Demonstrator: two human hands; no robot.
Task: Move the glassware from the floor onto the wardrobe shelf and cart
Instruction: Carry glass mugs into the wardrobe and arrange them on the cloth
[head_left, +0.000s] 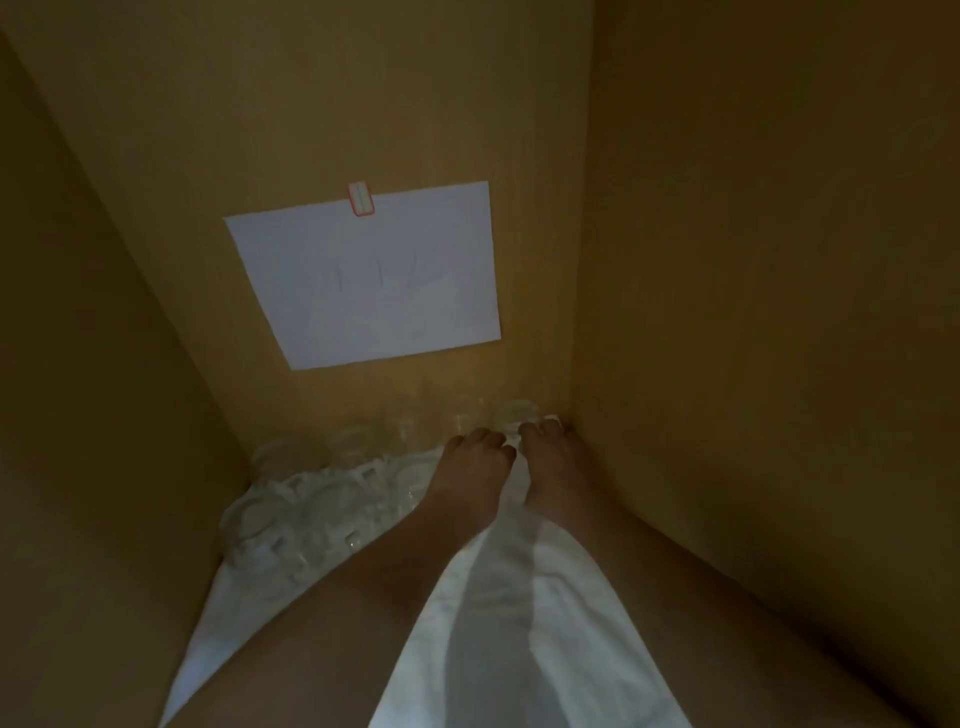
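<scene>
Inside wardrobe, on shelf (519, 597) with white liner: clear glassware (332, 488) crowds back-left, more along rear wall. Paper sheet (363, 275) taped above. Left hand (475, 457), right hand (550, 452) curled at back-right corner around faint glass (514, 415) — grip itself unclear. Judged fragile, slippery — hold by body; neighbours close, knock risk.
</scene>
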